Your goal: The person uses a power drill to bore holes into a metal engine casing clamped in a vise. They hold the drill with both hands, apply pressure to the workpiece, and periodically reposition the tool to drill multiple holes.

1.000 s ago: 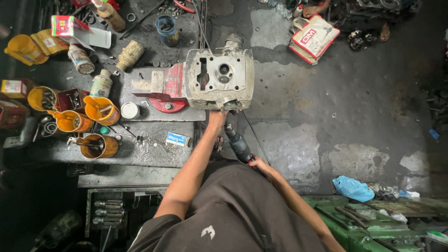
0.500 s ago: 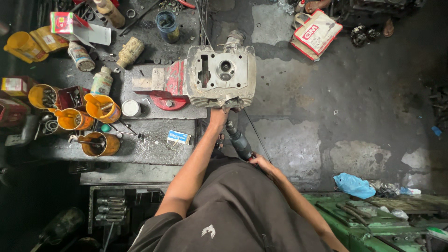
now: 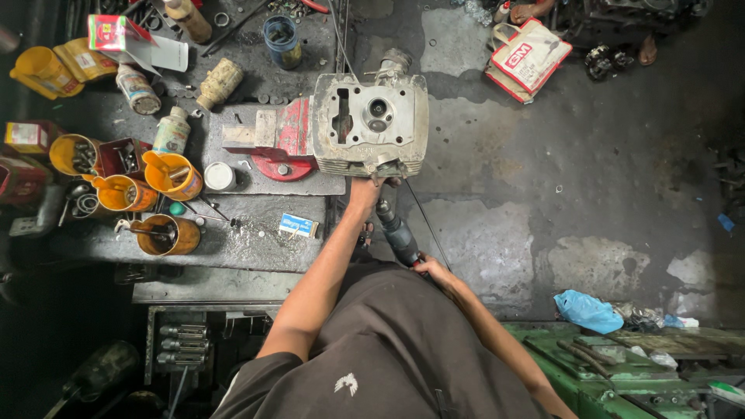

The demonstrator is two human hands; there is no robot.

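**Grey cylinder head in the vise, tool aimed up at its near edge**

Grey cast aluminium fills the middle of the view: an engine cylinder head (image 3: pixel 371 124) sits clamped against a red bench vise (image 3: pixel 281 143) at the right end of a grimy workbench (image 3: pixel 233 240), overhanging the stained concrete floor (image 3: pixel 543 171). It lies directly ahead of the person, beyond both hands. The left hand (image 3: pixel 365 190) is the nearer one, its arm stretched forward and its fingers touching the head's lower edge; whether they curl under it or only press against it I cannot tell. The right hand (image 3: pixel 431 268) stays back by the body, closed around the rear of a dark handheld power tool (image 3: pixel 397 233). That tool's long axis runs diagonally from the right hand up and leftward, its tip meeting the head's near edge just beside the left fingers. Orange cups (image 3: pixel 171 174) of small parts stand well to the left.
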